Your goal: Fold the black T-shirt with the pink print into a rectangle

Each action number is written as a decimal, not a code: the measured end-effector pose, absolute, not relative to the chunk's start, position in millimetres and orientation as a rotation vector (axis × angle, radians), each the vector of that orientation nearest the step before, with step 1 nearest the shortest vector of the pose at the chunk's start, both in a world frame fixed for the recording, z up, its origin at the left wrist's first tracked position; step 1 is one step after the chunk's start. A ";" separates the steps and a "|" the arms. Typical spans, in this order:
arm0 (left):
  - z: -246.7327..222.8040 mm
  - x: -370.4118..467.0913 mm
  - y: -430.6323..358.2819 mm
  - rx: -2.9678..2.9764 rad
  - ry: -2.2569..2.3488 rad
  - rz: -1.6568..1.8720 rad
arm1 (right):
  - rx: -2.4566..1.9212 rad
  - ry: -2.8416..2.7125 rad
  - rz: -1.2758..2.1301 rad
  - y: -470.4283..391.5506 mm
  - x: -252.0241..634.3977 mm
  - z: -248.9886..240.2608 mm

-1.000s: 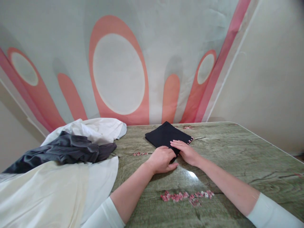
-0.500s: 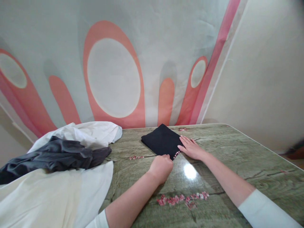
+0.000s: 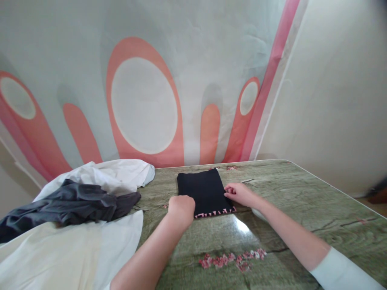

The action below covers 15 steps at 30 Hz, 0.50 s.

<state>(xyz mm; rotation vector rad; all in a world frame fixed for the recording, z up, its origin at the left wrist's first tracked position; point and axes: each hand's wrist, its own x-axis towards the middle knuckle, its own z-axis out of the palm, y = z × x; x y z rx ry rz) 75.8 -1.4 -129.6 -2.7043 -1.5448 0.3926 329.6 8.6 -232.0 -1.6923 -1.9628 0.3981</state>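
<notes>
A folded black garment (image 3: 204, 189), roughly square, lies flat on the table with pink print along its near edge. What kind of garment it is cannot be made out. My left hand (image 3: 182, 209) is closed at its near left edge, with the fingertips hidden behind the knuckles. On the opposite side, my right hand (image 3: 240, 194) pinches the right edge between thumb and bent fingers.
At the left, a dark grey garment (image 3: 75, 201) lies crumpled between a white cloth (image 3: 121, 171) and a cream and white cloth (image 3: 69, 253). The wood-patterned table (image 3: 296, 193) meets a painted wall (image 3: 193, 80) at the back.
The black garment has turned from a diamond position to nearly square with the table. My left hand has shifted left along it; my right hand has gone from lying flat to pinching its edge.
</notes>
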 end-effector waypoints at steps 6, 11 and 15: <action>-134.4 65.6 9.7 -2.742 -1.299 0.197 | -1.648 -2.126 0.554 -13.9 283.4 -214.1; -187.3 91.4 2.0 -2.903 -0.933 -0.174 | -1.778 -2.085 0.203 -12.5 286.5 -209.6; -210.8 99.2 2.1 -2.957 -0.887 -0.232 | -1.725 -1.789 -0.014 -1.5 308.7 -210.7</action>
